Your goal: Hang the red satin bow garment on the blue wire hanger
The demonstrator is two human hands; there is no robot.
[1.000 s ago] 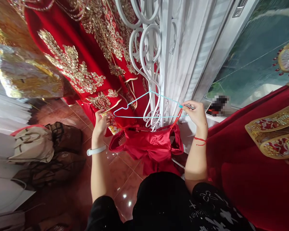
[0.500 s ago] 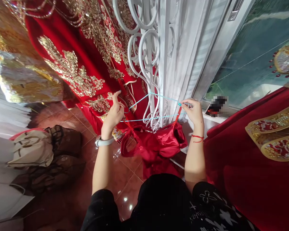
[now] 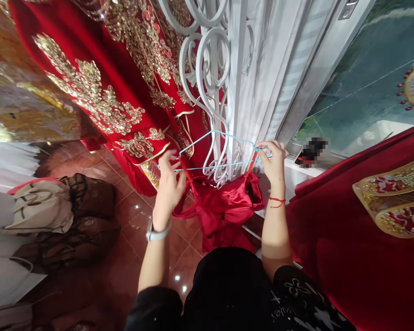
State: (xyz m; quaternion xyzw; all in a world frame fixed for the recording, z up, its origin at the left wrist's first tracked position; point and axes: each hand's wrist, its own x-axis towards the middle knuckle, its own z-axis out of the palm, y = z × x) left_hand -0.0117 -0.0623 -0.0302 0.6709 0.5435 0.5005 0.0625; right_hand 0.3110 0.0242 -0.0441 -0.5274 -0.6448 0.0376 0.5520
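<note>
Lowered since the earlier frame, its forefinger no longer raised, my left hand (image 3: 171, 181) is now at the left end of the pale-blue thin wire hanger (image 3: 213, 131). Nearest my body, the shiny red satin garment (image 3: 224, 202) hangs below the hanger, between my forearms and above the red floor tiles (image 3: 179, 234). I judge it light, limp and rather slippery, likely to slide and fold on itself, so I would take hold of it by the narrow red straps (image 3: 251, 162) or the top edge, not the loose body. The straps look thin enough to deserve a gentle pull. My left fingers are half curled and blurred about the hanger's corner and the strap beside it; I cannot tell whether they grip either. My right hand (image 3: 273, 161) pinches thumb to forefinger at the hanger's right notch, where the other strap reaches the wire, its remaining fingers loosely fanned. The hanger should be light and springy, steadiest when held at its notches. Behind it stands the white metal scrollwork rack (image 3: 235, 82); whether the hook catches there is unclear. Beyond, to the left, hangs the red gown with gold sequinned embroidery (image 3: 106, 87).
</note>
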